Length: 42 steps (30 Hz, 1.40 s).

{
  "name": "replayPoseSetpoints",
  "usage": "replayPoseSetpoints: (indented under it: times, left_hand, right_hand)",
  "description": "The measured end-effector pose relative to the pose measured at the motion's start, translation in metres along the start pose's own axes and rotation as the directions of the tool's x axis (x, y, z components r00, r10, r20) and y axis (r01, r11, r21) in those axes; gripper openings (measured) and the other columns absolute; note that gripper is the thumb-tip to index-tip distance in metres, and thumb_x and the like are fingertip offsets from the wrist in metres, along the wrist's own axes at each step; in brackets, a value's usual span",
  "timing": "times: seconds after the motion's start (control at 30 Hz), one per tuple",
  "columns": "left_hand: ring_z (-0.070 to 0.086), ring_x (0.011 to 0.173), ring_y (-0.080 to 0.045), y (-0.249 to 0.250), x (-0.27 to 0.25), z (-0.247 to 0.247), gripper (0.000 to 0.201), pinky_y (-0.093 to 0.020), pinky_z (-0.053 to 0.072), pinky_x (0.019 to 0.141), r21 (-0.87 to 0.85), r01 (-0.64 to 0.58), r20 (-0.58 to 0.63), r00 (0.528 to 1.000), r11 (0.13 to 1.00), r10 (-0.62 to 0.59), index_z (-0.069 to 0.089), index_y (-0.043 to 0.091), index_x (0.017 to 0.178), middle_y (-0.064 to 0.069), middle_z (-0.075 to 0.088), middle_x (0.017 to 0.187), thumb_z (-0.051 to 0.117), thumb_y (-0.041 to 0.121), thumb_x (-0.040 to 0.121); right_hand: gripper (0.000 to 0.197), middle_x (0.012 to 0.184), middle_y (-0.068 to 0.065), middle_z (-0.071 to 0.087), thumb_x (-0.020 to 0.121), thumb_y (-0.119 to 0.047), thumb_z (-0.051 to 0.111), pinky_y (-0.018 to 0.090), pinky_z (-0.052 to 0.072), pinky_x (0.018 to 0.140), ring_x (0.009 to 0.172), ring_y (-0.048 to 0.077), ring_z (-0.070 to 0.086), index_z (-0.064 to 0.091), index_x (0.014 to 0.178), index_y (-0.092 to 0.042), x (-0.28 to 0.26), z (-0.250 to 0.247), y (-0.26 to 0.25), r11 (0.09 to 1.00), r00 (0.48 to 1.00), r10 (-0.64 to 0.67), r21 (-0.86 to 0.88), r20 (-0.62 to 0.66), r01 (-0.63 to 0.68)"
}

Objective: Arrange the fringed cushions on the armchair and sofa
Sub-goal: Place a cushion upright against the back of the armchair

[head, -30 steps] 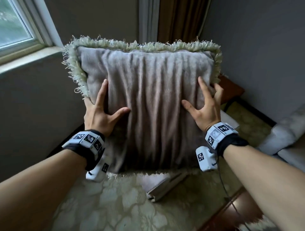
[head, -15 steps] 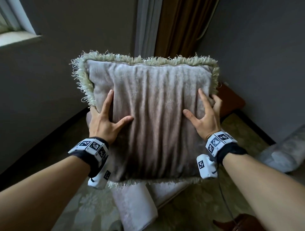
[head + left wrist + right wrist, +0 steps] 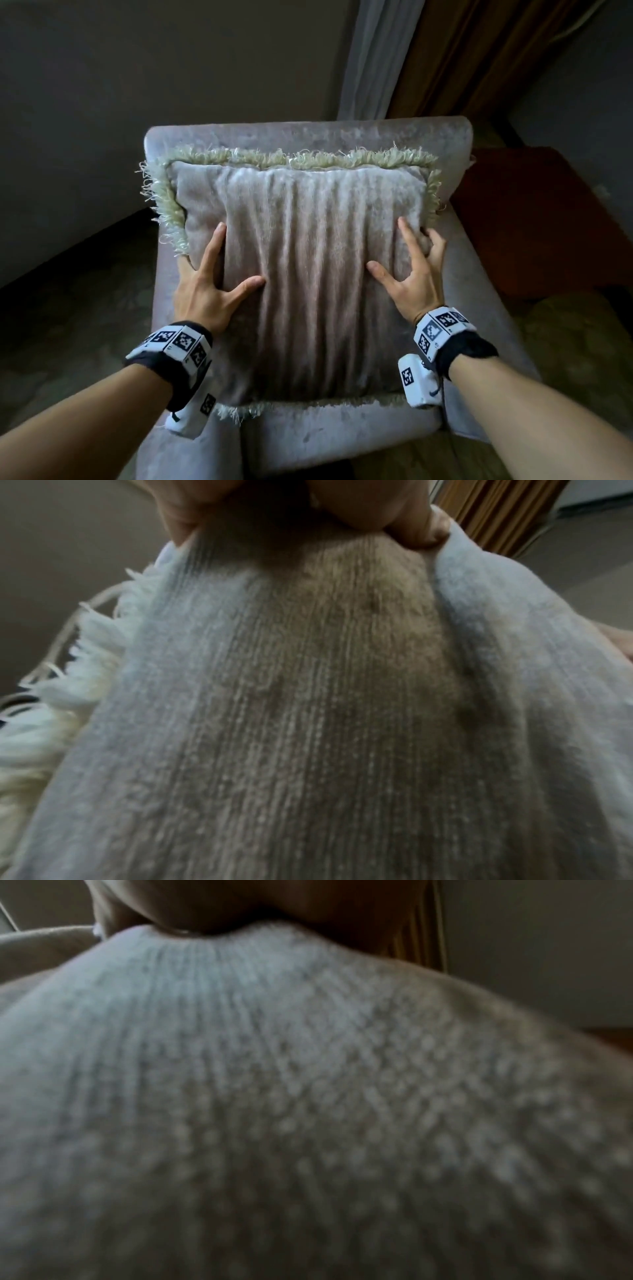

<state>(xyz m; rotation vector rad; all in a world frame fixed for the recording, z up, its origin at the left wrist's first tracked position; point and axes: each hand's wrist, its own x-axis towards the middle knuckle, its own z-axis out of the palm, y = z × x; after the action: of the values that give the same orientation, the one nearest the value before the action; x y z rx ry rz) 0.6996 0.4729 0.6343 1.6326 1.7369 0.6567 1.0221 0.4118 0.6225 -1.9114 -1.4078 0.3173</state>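
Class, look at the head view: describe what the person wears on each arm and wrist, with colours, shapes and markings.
Both forearms are bare, no sleeves. Each wrist carries a black band topped with white square tiles printed with black-and-white pixel markers. Under each wrist hangs a white boxy camera unit, also bearing such a marker. A thin dark cable runs by the right unit.

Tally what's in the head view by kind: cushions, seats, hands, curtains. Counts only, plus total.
Fringed cushion: 1
Armchair: 1
Hands: 2, left hand and right hand, both gripping the cushion's sides
Curtains: 2, brown curtain and grey sheer curtain
Total: 6
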Motion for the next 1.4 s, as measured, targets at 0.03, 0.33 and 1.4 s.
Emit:
replayPoseSetpoints:
  times: [0.03,0.33,1.4]
  left_hand:
    - [0.046,0.132,-0.041,-0.005,0.002,0.017,0.103,-0.048,0.041,0.109,-0.021,0.016,0.002,1.000,1.000,-0.016,0.014,0.070,0.141,-0.018,0.034,0.146,0.071,0.076,0.055]
    - [0.051,0.128,-0.038,-0.019,0.021,0.113,0.108,-0.047,0.043,0.108,0.006,0.157,0.012,0.988,0.988,-0.157,0.007,0.075,0.137,-0.015,0.042,0.148,0.064,0.083,0.046]
    - [0.034,0.130,-0.048,-0.078,0.063,0.201,0.110,-0.054,0.038,0.109,0.292,0.108,0.013,0.993,0.950,-0.117,0.016,0.030,0.155,-0.030,0.020,0.145,0.085,0.033,0.069]
  right_hand:
    - [0.091,0.148,0.010,0.020,0.069,-0.074,0.061,0.021,0.022,0.112,0.139,0.025,0.028,0.034,0.149,-0.041,0.005,0.005,0.017,1.000,1.000,0.002,0.010,0.023,-0.002]
    - [0.092,0.146,0.014,0.024,0.069,-0.069,0.066,0.009,0.014,0.113,0.138,0.025,0.030,0.035,0.150,-0.037,0.040,0.038,0.117,0.999,0.994,-0.001,0.034,0.111,-0.003]
    - [0.091,0.144,0.002,0.029,0.078,-0.058,0.069,0.039,0.038,0.109,0.133,0.025,0.038,0.024,0.153,-0.035,0.056,0.103,0.183,0.973,0.933,0.179,-0.195,0.312,-0.121]
